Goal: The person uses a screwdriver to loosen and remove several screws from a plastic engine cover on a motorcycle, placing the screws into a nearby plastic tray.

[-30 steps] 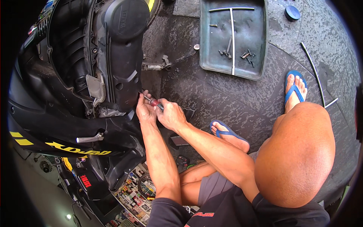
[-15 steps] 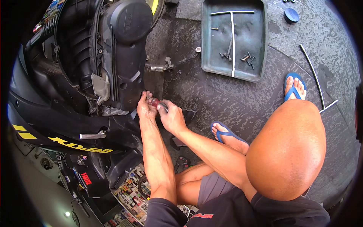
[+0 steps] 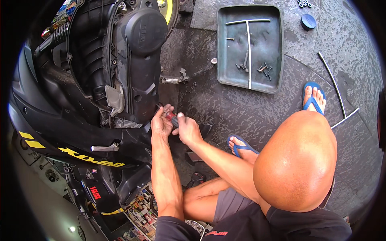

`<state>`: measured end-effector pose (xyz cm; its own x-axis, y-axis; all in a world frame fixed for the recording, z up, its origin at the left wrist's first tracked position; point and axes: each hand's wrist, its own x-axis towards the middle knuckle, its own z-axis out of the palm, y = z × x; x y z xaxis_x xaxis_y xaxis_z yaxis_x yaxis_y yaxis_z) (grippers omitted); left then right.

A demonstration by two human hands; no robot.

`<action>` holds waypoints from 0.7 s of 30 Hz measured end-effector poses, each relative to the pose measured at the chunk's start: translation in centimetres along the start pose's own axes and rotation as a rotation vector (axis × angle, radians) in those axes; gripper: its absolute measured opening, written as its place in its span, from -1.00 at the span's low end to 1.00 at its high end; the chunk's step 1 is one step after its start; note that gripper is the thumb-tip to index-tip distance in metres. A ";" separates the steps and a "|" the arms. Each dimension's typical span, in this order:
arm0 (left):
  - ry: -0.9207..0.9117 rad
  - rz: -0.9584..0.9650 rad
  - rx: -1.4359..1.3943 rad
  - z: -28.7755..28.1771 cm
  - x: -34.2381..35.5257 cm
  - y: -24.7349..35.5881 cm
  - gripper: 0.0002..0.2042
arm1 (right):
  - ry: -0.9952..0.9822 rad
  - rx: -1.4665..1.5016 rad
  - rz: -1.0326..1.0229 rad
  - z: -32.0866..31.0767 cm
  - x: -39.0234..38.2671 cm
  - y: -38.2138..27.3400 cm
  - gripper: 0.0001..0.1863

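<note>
My right hand point(image 3: 189, 129) is closed round the red and dark handle of a screwdriver point(image 3: 172, 118). Its shaft points up and left toward the lower edge of a black engine cover point(image 3: 142, 80) on a scooter. My left hand point(image 3: 161, 123) pinches around the front of the screwdriver with thumb and fingers, close against that edge. The tip and whatever it meets are too small and hidden to make out. Beside the cover hangs a grey flap-like part point(image 3: 115, 99).
A dark tray point(image 3: 230, 76) on the floor holds a T-handle wrench point(image 3: 249, 56) and several bolts point(image 3: 264, 69). Further right lie another T-handle wrench point(image 3: 334, 82) and a round blue lid-like piece point(image 3: 308, 22). Below the cover, a footrest point(image 3: 105, 148) juts from the black bodywork.
The whole view has shifted slightly, so the scooter and tray appear lower. Both hands stay on the screwdriver at the cover's lower edge, my right hand's grip turned a little.
</note>
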<state>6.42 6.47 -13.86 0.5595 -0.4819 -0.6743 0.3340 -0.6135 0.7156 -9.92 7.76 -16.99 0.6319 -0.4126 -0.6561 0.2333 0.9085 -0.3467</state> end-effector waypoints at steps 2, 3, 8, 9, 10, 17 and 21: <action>0.085 0.011 0.018 -0.2 0.1 0.6 -0.74 | 0.486 -0.331 -0.680 1.9 -1.0 1.1 -0.44; 0.114 0.028 0.005 -0.4 0.2 0.8 -0.73 | 0.554 -0.405 -0.988 2.0 -1.2 1.2 -0.43; 0.146 0.079 0.016 0.2 0.7 0.4 -0.69 | 0.110 0.064 -0.054 0.8 0.1 -0.3 -0.51; 0.119 0.069 0.013 1.0 0.4 0.4 -0.69 | -0.033 0.228 0.186 0.1 0.3 -1.0 -0.52; 0.143 0.061 0.026 0.6 0.5 0.7 -0.69 | 0.074 0.017 -0.036 0.7 -1.4 -1.8 -0.56; 0.304 0.132 0.260 2.6 -2.6 0.9 -0.64 | 0.066 0.113 0.053 1.2 0.5 -0.3 -0.54; 0.521 1.014 1.204 3.8 -6.7 -0.5 -0.65 | 0.321 -0.297 -0.386 1.3 -1.6 -0.4 -0.52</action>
<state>-0.37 7.60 -10.39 0.4296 -0.8665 0.2542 -0.9025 -0.4216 0.0882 -10.11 8.19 -14.94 0.2762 -0.7517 -0.5989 0.1554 0.6498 -0.7440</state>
